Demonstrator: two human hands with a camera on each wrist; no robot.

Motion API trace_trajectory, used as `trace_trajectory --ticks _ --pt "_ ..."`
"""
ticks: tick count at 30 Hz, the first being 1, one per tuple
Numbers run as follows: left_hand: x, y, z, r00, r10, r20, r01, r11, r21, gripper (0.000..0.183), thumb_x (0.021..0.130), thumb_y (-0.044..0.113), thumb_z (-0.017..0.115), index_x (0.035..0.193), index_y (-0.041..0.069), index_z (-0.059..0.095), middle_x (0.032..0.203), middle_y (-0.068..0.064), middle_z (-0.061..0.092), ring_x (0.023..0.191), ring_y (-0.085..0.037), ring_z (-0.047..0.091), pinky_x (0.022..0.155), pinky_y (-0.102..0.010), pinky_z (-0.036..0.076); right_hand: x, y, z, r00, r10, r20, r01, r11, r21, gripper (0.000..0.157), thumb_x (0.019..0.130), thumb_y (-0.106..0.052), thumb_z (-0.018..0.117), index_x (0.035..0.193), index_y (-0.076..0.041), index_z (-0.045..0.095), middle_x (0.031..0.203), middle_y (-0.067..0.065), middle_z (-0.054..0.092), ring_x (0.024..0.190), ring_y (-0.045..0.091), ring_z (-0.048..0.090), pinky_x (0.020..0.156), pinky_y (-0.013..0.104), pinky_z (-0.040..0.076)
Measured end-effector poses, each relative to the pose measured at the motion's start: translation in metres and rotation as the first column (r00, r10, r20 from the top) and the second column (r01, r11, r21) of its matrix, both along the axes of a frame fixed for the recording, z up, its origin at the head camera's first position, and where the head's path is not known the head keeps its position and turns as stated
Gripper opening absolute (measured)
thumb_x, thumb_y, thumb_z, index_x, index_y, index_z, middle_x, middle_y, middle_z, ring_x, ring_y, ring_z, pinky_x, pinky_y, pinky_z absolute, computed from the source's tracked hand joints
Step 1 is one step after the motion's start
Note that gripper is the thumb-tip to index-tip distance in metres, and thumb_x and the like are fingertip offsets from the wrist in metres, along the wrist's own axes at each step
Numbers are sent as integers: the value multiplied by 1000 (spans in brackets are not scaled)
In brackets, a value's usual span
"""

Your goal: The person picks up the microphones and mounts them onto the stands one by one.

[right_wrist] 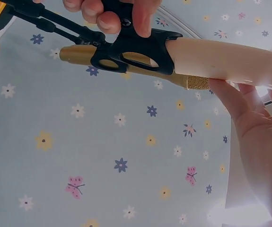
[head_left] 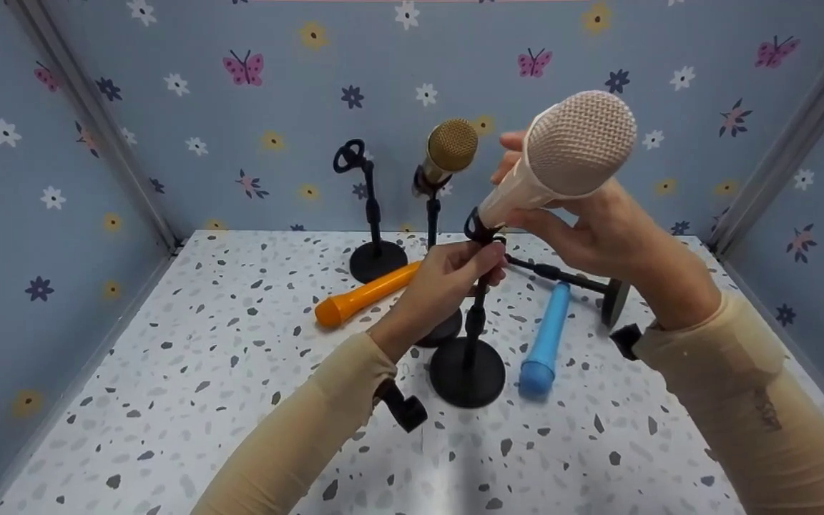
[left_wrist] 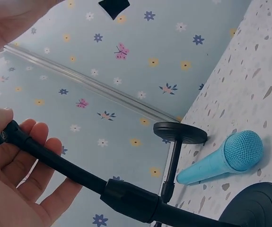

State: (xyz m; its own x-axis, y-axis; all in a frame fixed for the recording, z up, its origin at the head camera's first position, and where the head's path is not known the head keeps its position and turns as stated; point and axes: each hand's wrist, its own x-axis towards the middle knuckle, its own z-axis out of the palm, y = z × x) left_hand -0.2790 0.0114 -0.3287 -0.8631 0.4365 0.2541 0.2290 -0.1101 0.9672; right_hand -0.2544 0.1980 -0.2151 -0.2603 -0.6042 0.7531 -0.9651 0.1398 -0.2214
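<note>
My right hand (head_left: 612,225) holds a pale pinkish-white microphone (head_left: 584,146) by its handle, tilted with the mesh head up. The narrow end of that handle sits at the black clip (right_wrist: 150,49) of a microphone stand (head_left: 468,375); in the right wrist view the end shows just inside the clip's opening. With thumb and fingers, my left hand (head_left: 448,275) pinches the top of this stand, right below the clip. The stand's pole (left_wrist: 131,201) runs down to a round black base on the table.
Behind are an unoccupied stand (head_left: 376,261) and another bearing a gold microphone (head_left: 453,146). An orange microphone (head_left: 365,295) lies left of the stands. To the right lie a blue microphone (head_left: 546,340) and a tipped-over stand (head_left: 616,304). Patterned walls (head_left: 355,64) enclose the speckled table (head_left: 190,400).
</note>
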Motion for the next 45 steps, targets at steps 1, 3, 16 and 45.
trace_trajectory --ticks 1,3,16,45 --pt "0 0 0 1000 4 -9 -4 1000 -5 31 103 36 61 99 7 71 90 -10 69 89 -28 62 83 -34 51 0 -1 -2 1000 -6 -5 6 1000 -20 52 92 2 70 136 14 44 126 19 59 118 32 60 101 43 51" --pt "-1 0 -1 1000 11 -24 -11 1000 -10 31 103 36 61 97 7 71 88 -10 68 87 -26 61 81 -33 49 0 -2 -5 1000 -11 -3 11 998 -61 46 92 1 71 130 12 49 126 19 58 116 32 62 99 42 52" --pt "1 -1 -1 997 32 -64 -34 999 -22 34 102 40 61 93 9 73 87 -15 68 73 -21 52 68 -30 40 -3 -16 -14 990 -141 -6 139 982 -125 50 86 9 75 129 7 51 121 14 66 112 29 66 78 42 61" --pt "-6 -14 -18 955 -183 -235 113 953 -279 39 105 10 55 143 12 47 128 -3 61 109 -21 68 96 -30 53 -3 -9 -21 988 -66 140 101 959 -265 50 93 2 70 135 12 46 122 16 66 117 31 65 97 43 54"
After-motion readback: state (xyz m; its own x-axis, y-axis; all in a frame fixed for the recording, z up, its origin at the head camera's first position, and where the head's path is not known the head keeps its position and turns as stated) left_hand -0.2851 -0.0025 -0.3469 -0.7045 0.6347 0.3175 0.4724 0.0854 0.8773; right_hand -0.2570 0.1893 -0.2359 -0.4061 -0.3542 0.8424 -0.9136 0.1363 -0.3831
